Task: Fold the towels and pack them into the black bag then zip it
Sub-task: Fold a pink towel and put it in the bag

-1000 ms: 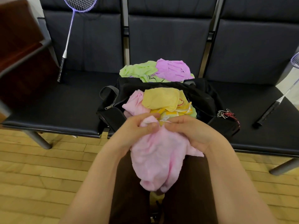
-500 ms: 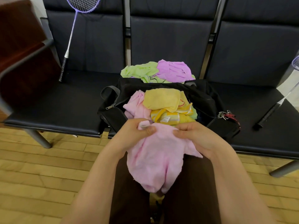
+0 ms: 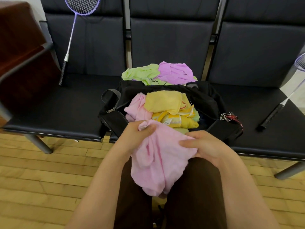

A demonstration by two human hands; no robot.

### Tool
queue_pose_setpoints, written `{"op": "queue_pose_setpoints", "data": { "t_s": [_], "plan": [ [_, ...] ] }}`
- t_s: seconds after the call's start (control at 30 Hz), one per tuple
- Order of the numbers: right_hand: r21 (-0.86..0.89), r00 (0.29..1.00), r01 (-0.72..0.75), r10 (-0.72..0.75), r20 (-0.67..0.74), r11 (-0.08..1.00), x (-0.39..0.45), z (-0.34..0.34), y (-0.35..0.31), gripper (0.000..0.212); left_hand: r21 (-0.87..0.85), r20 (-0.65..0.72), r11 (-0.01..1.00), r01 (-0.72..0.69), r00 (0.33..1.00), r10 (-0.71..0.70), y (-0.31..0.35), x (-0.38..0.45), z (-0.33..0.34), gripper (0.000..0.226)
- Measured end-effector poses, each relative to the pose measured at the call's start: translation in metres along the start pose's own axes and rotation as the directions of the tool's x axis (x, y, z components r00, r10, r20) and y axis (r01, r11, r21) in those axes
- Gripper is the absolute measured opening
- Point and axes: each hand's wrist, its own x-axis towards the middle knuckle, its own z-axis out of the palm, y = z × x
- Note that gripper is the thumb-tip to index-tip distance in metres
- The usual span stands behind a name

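A row of dark padded seats [image 3: 69, 103] on a pale wood floor [image 3: 41, 179], a purple badminton racket [image 3: 72, 30] propped against the backrest on one side, another racket [image 3: 283, 100] lying at the far edge on the other. Centre seat: the black bag [image 3: 208, 100], mouth wide open, zipper pull [image 3: 110, 110] hanging loose at its end, so zipping is nowhere near.

Inside the bag we've got a yellow towel [image 3: 162, 101] folded on top of a yellow striped one [image 3: 178, 120], with a second pink towel [image 3: 137, 108] bunched beside them. That one looks stuffed rather than folded, I'd say. Behind the bag, touching its back edge, a green towel [image 3: 140, 73] and a purple towel [image 3: 175, 71] lie crumpled and waiting.

Now the action: the pink towel [image 3: 161, 162] hangs over the person's lap, just in front of the bag. The left hand [image 3: 137, 136] pinches a top corner between thumb and fingers; the right hand [image 3: 204, 146] has its fingers curled round the opposite edge. It's hanging limp, no clean fold yet.

My read: roughly midway. A few towels packed, one in hand, two still out, zip to come.
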Motion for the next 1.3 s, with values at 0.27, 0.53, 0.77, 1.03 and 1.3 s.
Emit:
{"op": "queue_pose_setpoints", "data": {
  "t_s": [0.27, 0.53, 0.77, 1.03, 1.3],
  "plan": [
    [0.072, 0.96, 0.207, -0.189, -0.208, 0.976, 0.01, 0.027, -0.016, 0.006, -0.085, -0.145, 0.996, -0.029, 0.989, 0.017, 0.01, 0.001, 0.017, 0.034],
    [0.044, 0.901, 0.272, -0.238, -0.363, 0.961, 0.02, 0.056, -0.027, 0.006, -0.113, -0.028, 0.99, -0.089, 0.996, 0.086, 0.01, -0.002, 0.02, 0.027],
    [0.333, 0.941, 0.249, -0.145, -0.306, 0.909, 0.016, 0.057, -0.035, 0.023, -0.047, -0.068, 0.984, -0.17, 0.984, 0.167, 0.014, -0.003, 0.022, 0.038],
    [0.391, 0.916, 0.376, -0.275, -0.291, 0.84, 0.009, 0.05, -0.053, 0.018, 0.009, -0.062, 0.965, -0.262, 0.963, 0.262, 0.027, 0.003, 0.02, 0.057],
    [0.177, 0.875, 0.442, -0.379, -0.301, 0.88, 0.02, 0.041, -0.044, 0.029, -0.119, -0.164, 0.978, -0.174, 0.975, 0.153, 0.024, 0.002, 0.011, 0.015]
  ]
}}
